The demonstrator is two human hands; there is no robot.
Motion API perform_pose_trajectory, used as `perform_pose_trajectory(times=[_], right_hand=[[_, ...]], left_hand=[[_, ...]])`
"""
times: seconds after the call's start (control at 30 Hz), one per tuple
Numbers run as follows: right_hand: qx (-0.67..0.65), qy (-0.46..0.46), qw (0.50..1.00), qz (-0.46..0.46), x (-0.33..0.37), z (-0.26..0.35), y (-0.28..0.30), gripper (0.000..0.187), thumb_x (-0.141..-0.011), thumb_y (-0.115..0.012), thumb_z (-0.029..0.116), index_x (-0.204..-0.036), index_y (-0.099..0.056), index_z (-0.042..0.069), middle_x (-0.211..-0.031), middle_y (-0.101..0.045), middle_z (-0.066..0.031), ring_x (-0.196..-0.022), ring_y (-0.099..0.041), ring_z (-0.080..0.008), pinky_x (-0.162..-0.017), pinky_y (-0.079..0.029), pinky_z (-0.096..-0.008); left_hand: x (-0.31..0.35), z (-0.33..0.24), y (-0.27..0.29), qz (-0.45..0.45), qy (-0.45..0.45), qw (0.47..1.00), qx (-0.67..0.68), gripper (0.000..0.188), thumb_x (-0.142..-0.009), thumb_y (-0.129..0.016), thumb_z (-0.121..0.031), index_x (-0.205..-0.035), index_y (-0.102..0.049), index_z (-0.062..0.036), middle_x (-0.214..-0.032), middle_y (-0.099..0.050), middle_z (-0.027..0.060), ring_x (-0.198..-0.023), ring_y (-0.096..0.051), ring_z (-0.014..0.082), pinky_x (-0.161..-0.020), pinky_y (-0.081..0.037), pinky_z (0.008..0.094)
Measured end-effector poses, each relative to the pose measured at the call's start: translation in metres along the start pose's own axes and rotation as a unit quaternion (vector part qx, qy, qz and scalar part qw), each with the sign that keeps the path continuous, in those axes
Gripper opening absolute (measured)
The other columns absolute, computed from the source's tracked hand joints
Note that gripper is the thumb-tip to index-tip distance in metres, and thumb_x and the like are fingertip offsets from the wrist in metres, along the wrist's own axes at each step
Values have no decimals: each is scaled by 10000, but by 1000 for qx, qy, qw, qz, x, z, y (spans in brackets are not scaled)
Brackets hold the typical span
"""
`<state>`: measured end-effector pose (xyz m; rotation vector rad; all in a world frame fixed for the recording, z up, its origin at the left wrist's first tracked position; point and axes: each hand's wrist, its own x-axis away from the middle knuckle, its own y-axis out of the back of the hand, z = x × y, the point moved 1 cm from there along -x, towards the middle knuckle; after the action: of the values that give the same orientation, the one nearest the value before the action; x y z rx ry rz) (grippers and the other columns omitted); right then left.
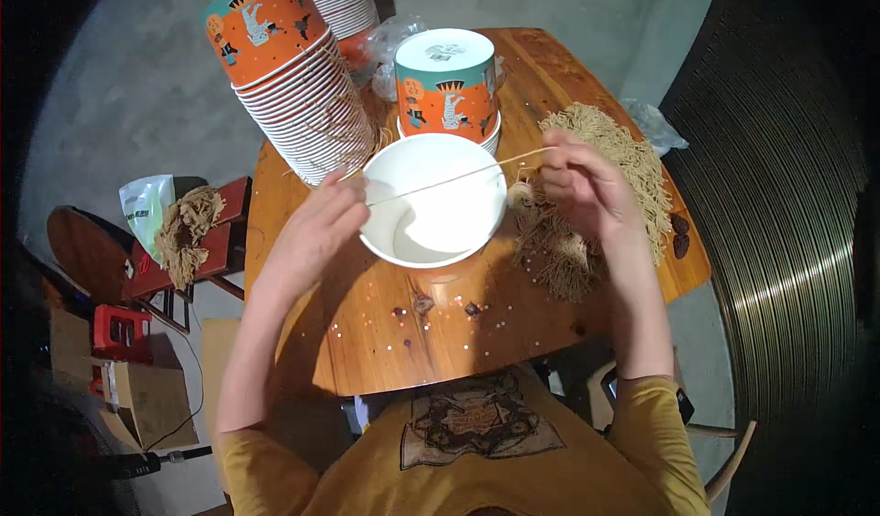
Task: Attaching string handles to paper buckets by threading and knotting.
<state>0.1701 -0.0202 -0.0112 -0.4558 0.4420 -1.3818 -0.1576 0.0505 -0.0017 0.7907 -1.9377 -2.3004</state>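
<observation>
A thin tan cord (525, 157) is stretched between my two hands, its left end lower than its right. My left hand (316, 227) pinches one end beside the rim of a white paper bucket (378, 238). My right hand (587, 186) grips the other end between thumb and fingers. The bucket stands mouth up on the wooden table, and the cord crosses above its opening. Beneath and beside my right hand lies a large heap of tan cords (632, 159), with looser bundles (564, 264) nearer to me.
Behind the white bucket stands an upturned orange-and-green bucket (449, 113). A tall leaning bucket stack (298, 85) rises at the left. Small white specks and dark bits dot the near tabletop (367, 360). A red bench (234, 218) at far left bears more cord (188, 232).
</observation>
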Motion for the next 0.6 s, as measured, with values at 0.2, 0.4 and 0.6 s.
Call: perform_pose_trajectory(times=[0.2,0.4,0.6], right_hand=[[-246,116,956,107,13,-11,20,231,-878,-548,8,-1106,-513,23,-940,-608,-80,-766,-621,-140,-684,-544,-229],[-136,181,972,65,22,-13,19,191,-859,-631,88,-1022,-539,48,-919,-591,-35,-803,-585,-90,-679,-500,-182],[11,281,957,-75,25,-12,-27,200,-885,-607,223,-977,-543,57,-946,-577,-43,-841,-564,-74,-823,-470,-237]], left_hand=[[4,20,-6,-54,17,998,-9,149,-735,-554,9,-867,-484,6,-1157,-527,159,-1147,-493,332,-1054,-361,439],[-3,12,4,-70,28,996,-40,140,-717,-590,8,-841,-524,2,-1121,-550,148,-1124,-514,314,-1023,-386,427],[-23,-66,3,-94,152,959,220,174,-863,-555,-55,-1033,-526,-38,-943,-579,183,-871,-590,349,-721,-491,380]])
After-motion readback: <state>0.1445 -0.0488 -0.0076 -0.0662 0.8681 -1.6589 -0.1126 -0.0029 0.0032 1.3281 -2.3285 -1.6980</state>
